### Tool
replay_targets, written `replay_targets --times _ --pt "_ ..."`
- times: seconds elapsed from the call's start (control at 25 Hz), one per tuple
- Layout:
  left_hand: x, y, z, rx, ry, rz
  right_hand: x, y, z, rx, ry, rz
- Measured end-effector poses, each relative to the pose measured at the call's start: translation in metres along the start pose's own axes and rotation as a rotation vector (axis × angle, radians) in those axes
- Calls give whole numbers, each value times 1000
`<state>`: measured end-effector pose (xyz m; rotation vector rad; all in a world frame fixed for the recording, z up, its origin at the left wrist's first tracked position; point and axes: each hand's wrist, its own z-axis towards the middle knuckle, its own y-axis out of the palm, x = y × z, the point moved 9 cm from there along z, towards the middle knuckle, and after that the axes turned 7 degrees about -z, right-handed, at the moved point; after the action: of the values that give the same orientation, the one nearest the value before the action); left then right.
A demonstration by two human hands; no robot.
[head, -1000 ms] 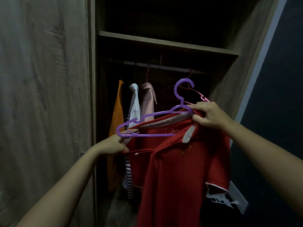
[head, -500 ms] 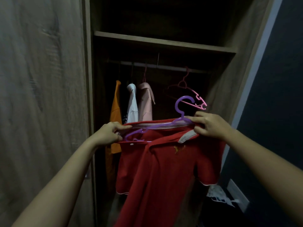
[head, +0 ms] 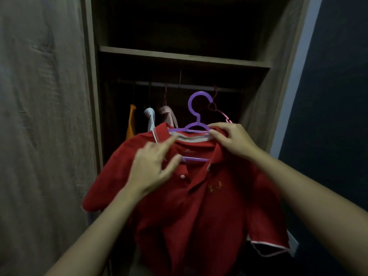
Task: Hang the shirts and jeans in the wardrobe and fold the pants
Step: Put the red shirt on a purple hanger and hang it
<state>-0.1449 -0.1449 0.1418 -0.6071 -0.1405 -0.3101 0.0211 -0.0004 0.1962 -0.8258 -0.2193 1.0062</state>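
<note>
My right hand (head: 232, 139) pinches red knit polo shirt (head: 199, 206) collar over hook-topped purple plastic hanger (head: 197, 116); my left hand (head: 153, 168) fingers released, spread.

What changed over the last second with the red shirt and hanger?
The left end of the purple hanger, outside the collar a second ago, is now inside the red shirt. The left hand let go of it and is open over the shirt front, fingers spread. Unchanged: the right hand keeps its grip at the collar; the hanger is not on the rail.
</note>
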Motion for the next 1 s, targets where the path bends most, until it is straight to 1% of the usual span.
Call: replay_targets --times 0.04,0.08,0.12,0.16,0.2,0.24,0.28,0.36,0.4,0.52,0.6,0.76,0.8,0.84,0.92,0.96,1.0 --pt "-14 -16 4 93 -35 57 2 -7 -1 12 -2 24" --pt "-30 -27 10 122 -92 97 4 -11 -2 20 5 48" --pt "-41 -29 17 71 -135 96 6 -13 -3 25 19 71" --pt "-49 -23 22 -25 -150 75 4 -14 -4 22 28 80" --pt "-50 -15 24 -99 -134 57 1 -13 -4 17 26 66" --pt "-48 -12 25 -122 -115 30 -4 -13 -4 20 18 30" --pt "-49 -15 25 -101 -106 -8 -7 -17 -4 42 15 -31" --pt "-57 -31 29 -5 -119 -73 -5 -32 -8 119 31 -158" --pt "-64 -41 33 26 -138 -115 5 -36 -11 114 57 -197" --pt "-86 -65 41 57 -201 -263 48 -23 -27 -34 149 -257" --pt "-94 -76 38 53 -197 -278 67 -16 -40 -75 166 -235" --pt "-88 -73 29 -65 -174 -293 94 3 -62 -216 254 -317" --pt "-89 -70 28 -68 -179 -300 94 5 -64 -215 259 -346" --pt "-90 -68 27 -62 -184 -314 90 5 -62 -158 250 -322" --pt "-91 -65 25 -39 -189 -343 64 -5 -51 34 194 -197" --pt "-94 -64 24 -31 -189 -342 40 -8 -44 66 128 -142" --pt "-94 -63 25 -27 -188 -343 20 -5 -35 40 52 -116"
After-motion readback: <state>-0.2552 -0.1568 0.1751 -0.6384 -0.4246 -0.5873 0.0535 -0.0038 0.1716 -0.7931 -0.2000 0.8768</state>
